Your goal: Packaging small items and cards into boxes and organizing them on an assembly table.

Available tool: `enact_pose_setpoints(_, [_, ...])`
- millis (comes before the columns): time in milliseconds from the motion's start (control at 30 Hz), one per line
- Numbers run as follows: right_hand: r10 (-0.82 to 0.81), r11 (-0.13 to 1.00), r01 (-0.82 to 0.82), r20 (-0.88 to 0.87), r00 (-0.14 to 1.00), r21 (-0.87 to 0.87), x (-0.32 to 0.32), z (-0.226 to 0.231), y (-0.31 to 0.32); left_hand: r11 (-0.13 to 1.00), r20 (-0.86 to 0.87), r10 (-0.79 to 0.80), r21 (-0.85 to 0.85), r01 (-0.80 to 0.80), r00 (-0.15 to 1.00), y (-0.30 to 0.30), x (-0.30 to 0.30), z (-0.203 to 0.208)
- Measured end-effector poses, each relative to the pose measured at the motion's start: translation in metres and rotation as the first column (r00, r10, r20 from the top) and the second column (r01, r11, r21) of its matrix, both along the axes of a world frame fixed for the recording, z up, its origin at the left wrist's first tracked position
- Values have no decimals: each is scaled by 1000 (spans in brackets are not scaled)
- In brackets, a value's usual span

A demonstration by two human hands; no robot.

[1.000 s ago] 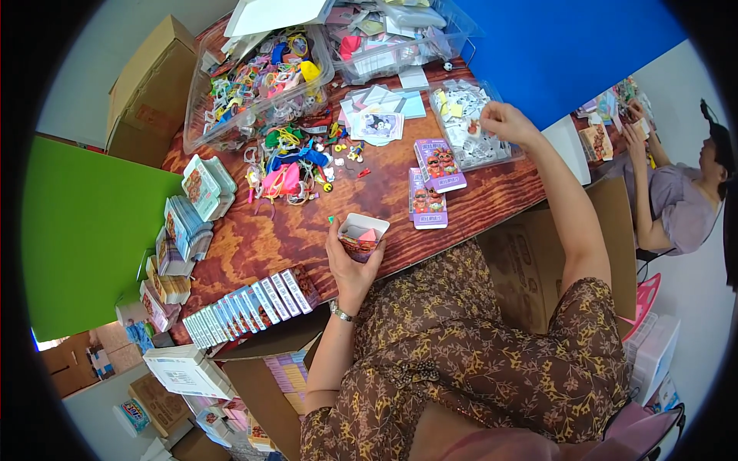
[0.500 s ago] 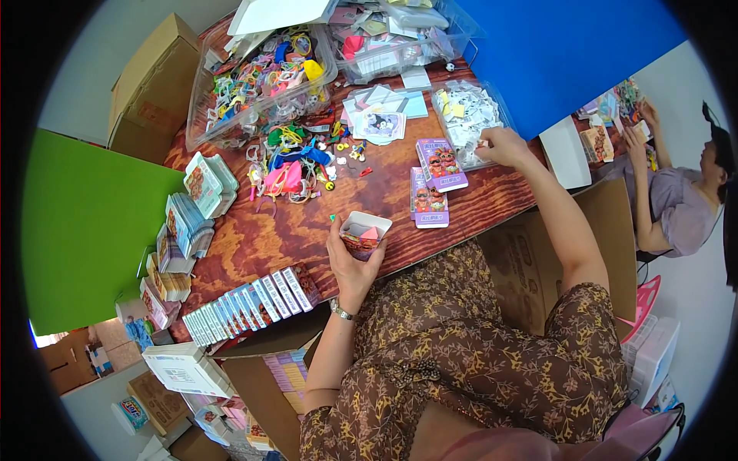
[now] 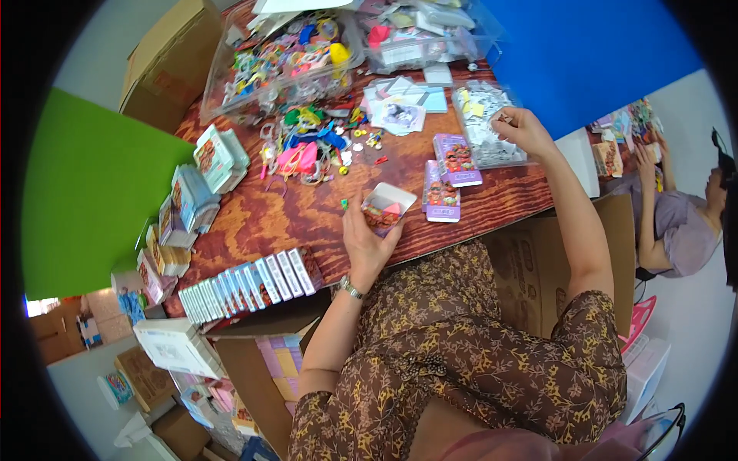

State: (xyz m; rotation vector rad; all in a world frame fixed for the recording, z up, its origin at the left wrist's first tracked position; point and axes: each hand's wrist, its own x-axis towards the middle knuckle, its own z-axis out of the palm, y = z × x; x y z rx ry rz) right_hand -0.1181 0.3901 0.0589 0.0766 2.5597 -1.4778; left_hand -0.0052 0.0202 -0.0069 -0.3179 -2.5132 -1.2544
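Note:
My left hand [image 3: 367,246] is closed around a small printed card box [image 3: 400,196] with its white flap raised. Something pink shows inside the box, and a tiny green piece [image 3: 345,203] sits by my fingertips. My right hand [image 3: 529,134] hovers over a clear plastic bin [image 3: 507,163] of small white and yellow pieces. Its thumb and fingers are pinched together; whatever is between them is too small to name. Two purple card boxes [image 3: 457,160] overlap on the table between my hands.
A heap of colourful trinkets [image 3: 300,157] lies beyond my left hand, near loose cards [image 3: 400,115]. Two larger clear bins [image 3: 284,91] stand behind. A row of upright boxes [image 3: 250,288] lines the near left edge. At far right, another person [image 3: 665,223] works.
My right hand has lifted slightly off the white pieces, fingers now pinched. The whole view has shifted a little; my left hand still holds the card box.

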Motion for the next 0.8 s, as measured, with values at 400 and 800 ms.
enact_pose_setpoints(400, [696, 705, -494, -360, 622, 509, 53, 38, -191, 999, -5, 46, -26, -46, 999, 7, 1, -9])
enact_pose_setpoints(800, [282, 959, -172, -741, 609, 224, 100, -18, -202, 965, -81, 158, 224, -137, 984, 0, 8, -18])
